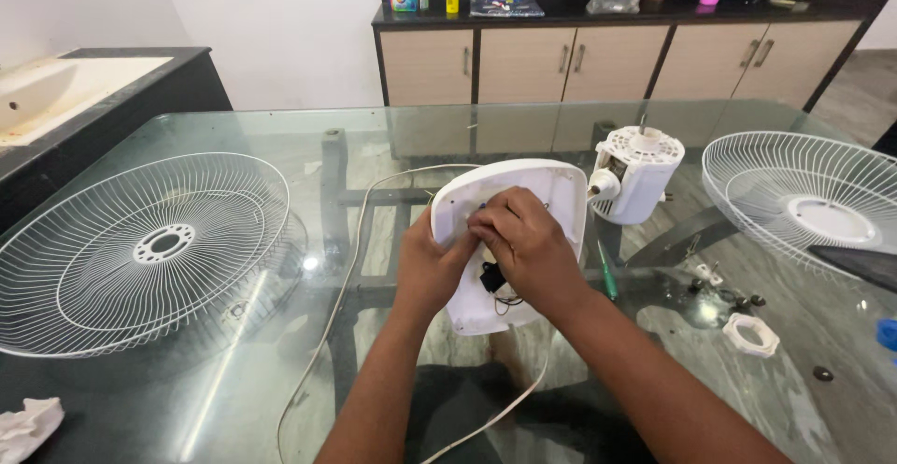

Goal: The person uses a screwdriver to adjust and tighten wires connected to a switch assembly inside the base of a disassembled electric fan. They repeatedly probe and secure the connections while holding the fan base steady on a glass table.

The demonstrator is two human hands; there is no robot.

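Note:
A white plastic fan base housing point(542, 193) lies open side up on the glass table point(392, 137), with black wiring showing inside it. My left hand point(432, 263) grips its left edge. My right hand point(523, 240) reaches into the housing, fingers pinched on something small inside; what it holds is hidden. The white fan motor point(637, 170) stands just right of the housing, joined to it. A white power cord point(350, 268) runs from the housing toward me.
A white wire fan guard point(140, 249) lies at left, another guard point(808, 202) at right. A green-handled screwdriver point(607, 272), a white plastic nut point(750, 333) and small screws lie right of the housing. A crumpled cloth point(26, 427) sits bottom left. Cabinets point(607, 57) stand behind.

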